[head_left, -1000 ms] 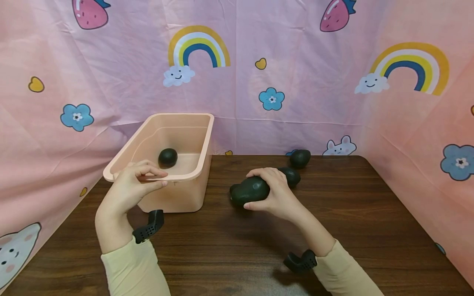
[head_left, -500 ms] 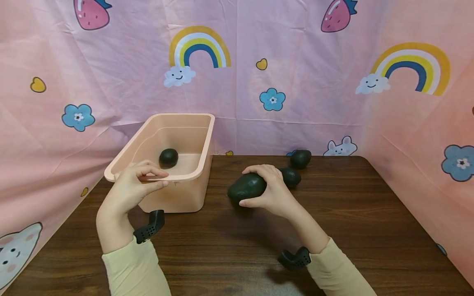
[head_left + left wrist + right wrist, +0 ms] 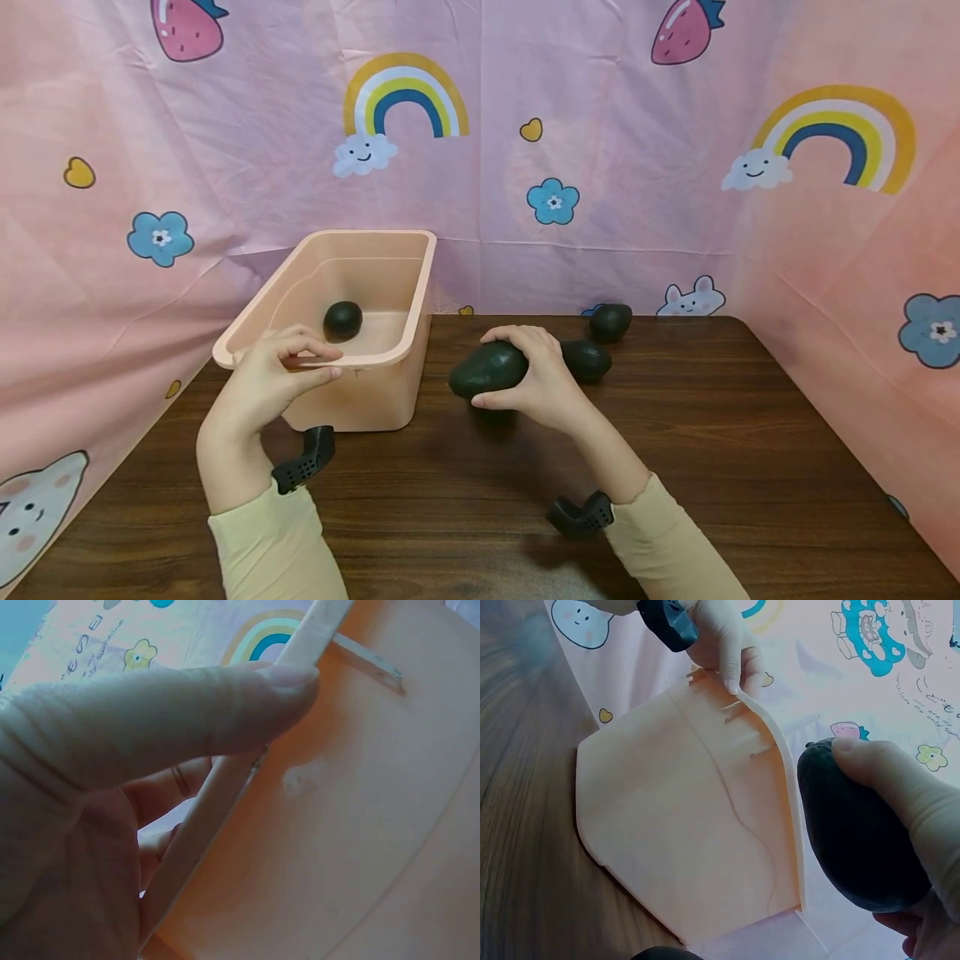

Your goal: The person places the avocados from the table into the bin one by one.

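My left hand [image 3: 270, 379] pinches the near rim of a peach plastic bin [image 3: 352, 400], thumb outside and fingers over the edge; the left wrist view shows the thumb [image 3: 225, 712] along that rim. One dark green avocado [image 3: 342, 321] lies inside the bin. To the bin's right, my right hand [image 3: 540, 375] grips another avocado [image 3: 489, 369] from behind, thumb on the near side. In the right wrist view this avocado [image 3: 859, 829] appears beside the bin's rim. Its underside blends into a dark patch, and I cannot tell whether that is only shadow.
Two more avocados, a nearer one [image 3: 587, 360] and a farther one [image 3: 611, 322], lie on the brown wooden table [image 3: 712, 433] behind my right hand. A dark rounded thing [image 3: 667, 953] shows at the right wrist view's bottom edge. A patterned pink cloth [image 3: 600, 208] walls the table.
My right hand has moved left and slightly up with the avocado, towards the bin. The left hand stays on the rim.
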A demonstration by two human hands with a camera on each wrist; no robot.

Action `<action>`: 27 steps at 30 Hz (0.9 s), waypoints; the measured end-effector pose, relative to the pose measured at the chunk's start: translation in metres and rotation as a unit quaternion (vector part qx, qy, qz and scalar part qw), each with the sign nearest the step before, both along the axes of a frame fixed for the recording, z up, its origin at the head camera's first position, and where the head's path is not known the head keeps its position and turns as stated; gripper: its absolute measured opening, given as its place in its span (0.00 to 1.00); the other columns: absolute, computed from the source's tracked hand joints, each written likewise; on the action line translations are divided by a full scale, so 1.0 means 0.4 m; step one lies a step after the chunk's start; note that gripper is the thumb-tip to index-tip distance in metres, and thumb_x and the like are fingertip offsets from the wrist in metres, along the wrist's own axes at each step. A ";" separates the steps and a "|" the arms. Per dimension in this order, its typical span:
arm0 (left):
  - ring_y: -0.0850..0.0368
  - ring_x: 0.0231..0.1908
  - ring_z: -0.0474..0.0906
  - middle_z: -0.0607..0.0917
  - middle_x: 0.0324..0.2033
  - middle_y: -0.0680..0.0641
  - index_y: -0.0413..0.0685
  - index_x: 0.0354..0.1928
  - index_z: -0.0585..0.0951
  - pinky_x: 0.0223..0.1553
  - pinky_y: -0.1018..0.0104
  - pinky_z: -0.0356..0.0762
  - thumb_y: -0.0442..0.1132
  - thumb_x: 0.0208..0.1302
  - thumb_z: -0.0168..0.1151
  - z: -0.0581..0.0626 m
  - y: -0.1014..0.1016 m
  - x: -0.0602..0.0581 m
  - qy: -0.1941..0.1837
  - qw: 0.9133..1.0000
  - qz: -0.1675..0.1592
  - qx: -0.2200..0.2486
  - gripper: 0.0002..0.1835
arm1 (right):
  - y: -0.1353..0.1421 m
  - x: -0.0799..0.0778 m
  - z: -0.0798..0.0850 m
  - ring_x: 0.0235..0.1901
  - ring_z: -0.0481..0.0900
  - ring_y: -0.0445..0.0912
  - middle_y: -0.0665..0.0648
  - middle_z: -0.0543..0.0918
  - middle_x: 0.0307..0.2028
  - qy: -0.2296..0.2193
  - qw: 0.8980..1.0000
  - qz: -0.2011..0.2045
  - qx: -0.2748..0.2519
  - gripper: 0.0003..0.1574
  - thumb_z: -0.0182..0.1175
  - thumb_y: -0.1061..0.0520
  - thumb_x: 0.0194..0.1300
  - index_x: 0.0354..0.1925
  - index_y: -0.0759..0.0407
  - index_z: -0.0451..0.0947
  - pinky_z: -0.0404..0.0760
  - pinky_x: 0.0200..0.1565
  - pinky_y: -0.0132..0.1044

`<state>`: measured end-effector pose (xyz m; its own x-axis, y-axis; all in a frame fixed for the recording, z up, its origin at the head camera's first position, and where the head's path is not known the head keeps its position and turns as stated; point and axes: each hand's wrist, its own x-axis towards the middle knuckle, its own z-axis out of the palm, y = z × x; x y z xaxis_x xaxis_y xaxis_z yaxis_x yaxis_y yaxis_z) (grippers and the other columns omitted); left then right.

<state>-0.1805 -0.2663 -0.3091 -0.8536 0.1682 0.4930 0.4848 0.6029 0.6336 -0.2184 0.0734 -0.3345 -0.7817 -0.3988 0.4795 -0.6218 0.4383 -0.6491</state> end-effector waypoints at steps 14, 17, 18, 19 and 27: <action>0.61 0.45 0.65 0.81 0.35 0.49 0.40 0.41 0.86 0.31 0.74 0.70 0.32 0.54 0.72 0.001 -0.001 0.000 -0.001 1.000 0.002 -0.009 0.11 | -0.021 -0.025 0.018 0.56 0.64 0.44 0.45 0.75 0.52 0.002 1.000 -0.016 -0.004 0.41 0.80 0.43 0.39 0.53 0.45 0.74 0.52 0.62 0.50; 0.61 0.46 0.64 0.81 0.35 0.50 0.40 0.41 0.86 0.31 0.73 0.71 0.33 0.55 0.72 0.001 -0.002 0.001 -0.002 1.000 0.001 -0.008 0.11 | -0.028 -0.032 0.024 0.56 0.64 0.44 0.45 0.75 0.52 0.001 1.000 -0.019 -0.004 0.41 0.80 0.43 0.40 0.53 0.45 0.74 0.52 0.62 0.49; 0.61 0.45 0.64 0.81 0.35 0.50 0.40 0.40 0.86 0.32 0.73 0.71 0.33 0.55 0.71 0.002 -0.002 0.002 -0.001 1.000 0.001 -0.008 0.10 | -0.030 -0.034 0.026 0.55 0.64 0.44 0.45 0.75 0.52 0.001 1.000 -0.020 -0.004 0.41 0.80 0.43 0.40 0.53 0.44 0.74 0.52 0.62 0.49; 0.61 0.45 0.64 0.81 0.35 0.51 0.40 0.40 0.86 0.32 0.73 0.71 0.33 0.55 0.71 0.003 -0.002 0.003 -0.001 1.000 -0.001 -0.008 0.10 | -0.033 -0.037 0.028 0.55 0.65 0.44 0.45 0.76 0.52 0.000 1.000 -0.021 -0.005 0.41 0.80 0.43 0.40 0.53 0.44 0.74 0.52 0.61 0.48; 0.65 0.45 0.70 0.80 0.34 0.50 0.40 0.40 0.86 0.32 0.76 0.73 0.32 0.55 0.71 0.002 0.001 0.002 -0.008 1.000 -0.009 0.002 0.10 | -0.053 -0.054 0.041 0.55 0.64 0.46 0.45 0.76 0.52 0.000 0.999 -0.031 -0.011 0.41 0.79 0.42 0.40 0.53 0.44 0.75 0.58 0.56 0.48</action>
<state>-0.1796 -0.2660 -0.3083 -0.8587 0.1814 0.4794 0.4845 0.5925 0.6436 -0.2400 0.0524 -0.3183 -0.8043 -0.3382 0.4885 -0.5942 0.4614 -0.6588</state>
